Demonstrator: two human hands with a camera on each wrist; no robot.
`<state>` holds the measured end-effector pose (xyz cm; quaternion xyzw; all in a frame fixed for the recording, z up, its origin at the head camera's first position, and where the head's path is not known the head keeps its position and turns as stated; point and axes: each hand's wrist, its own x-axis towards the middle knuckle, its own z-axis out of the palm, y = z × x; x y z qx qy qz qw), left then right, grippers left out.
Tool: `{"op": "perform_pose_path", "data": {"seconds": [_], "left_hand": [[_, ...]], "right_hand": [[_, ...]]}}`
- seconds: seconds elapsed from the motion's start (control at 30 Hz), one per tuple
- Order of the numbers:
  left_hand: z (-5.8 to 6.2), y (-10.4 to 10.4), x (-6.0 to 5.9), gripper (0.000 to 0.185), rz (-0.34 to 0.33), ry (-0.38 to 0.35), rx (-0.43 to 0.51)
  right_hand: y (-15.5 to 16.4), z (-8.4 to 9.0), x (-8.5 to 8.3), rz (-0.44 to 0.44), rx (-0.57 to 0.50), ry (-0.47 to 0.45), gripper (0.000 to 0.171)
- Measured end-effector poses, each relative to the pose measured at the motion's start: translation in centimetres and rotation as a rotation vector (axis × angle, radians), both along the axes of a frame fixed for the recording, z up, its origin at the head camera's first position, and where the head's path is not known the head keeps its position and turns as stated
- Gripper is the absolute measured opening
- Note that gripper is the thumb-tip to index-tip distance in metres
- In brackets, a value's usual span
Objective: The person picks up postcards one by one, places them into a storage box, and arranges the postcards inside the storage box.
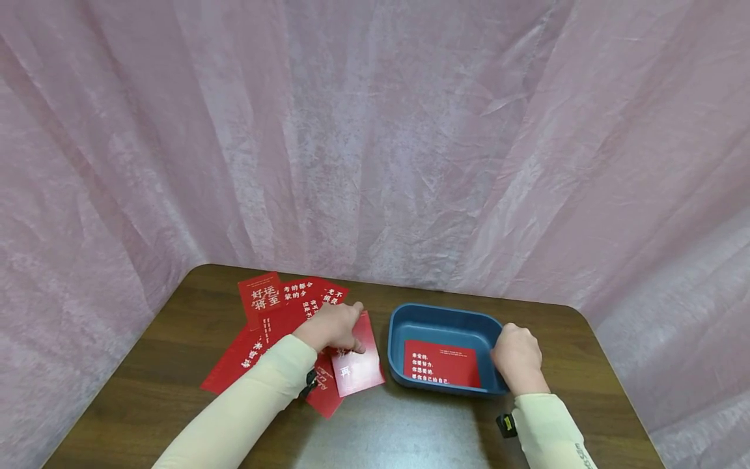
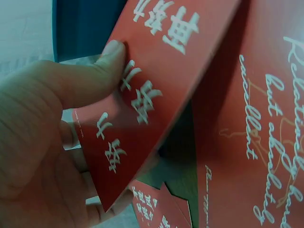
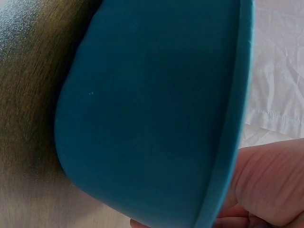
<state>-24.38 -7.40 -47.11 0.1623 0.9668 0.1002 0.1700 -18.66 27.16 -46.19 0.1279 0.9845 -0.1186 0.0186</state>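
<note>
Two hands at work: left hand (image 1: 331, 327) pinches one red card (image 1: 357, 365) lifted off the fanned cards (image 1: 275, 312), lower centre-left. Right hand (image 1: 517, 357) grips the blue tray (image 1: 410, 316), steadying it; another card (image 1: 442, 362) lies inside.

Matt plastic tray (image 1: 404, 320) — wood table (image 1: 176, 365), prob. card-stock cards (image 1: 357, 371).

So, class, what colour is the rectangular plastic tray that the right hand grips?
Dark blue rectangular plastic tray, gripped by right hand; clearest in head view.
</note>
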Motion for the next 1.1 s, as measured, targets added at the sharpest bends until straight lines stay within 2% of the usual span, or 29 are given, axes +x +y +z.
{"op": "perform_pose_path", "data": {"seconds": [0.17,0.4,0.67,1.1], "left_hand": [[-0.3,0.0,0.2,0.088,-0.012,-0.041,0.066],[-0.2,0.0,0.0,0.084,-0.049,-0.015,0.091],[1.0,-0.3,0.0,0.059,-0.071,0.001,0.111],[3.3,-1.3,0.2,0.043,-0.034,0.001,0.157]], "right_hand": [[0.0,0.0,0.0,0.008,0.001,0.006,0.022],[0.0,0.0,0.0,0.01,0.006,0.003,0.022],[-0.1,0.3,0.0,0.016,0.004,0.009,0.021],[0.0,0.3,0.1,0.012,-0.01,0.009,0.021]]}}
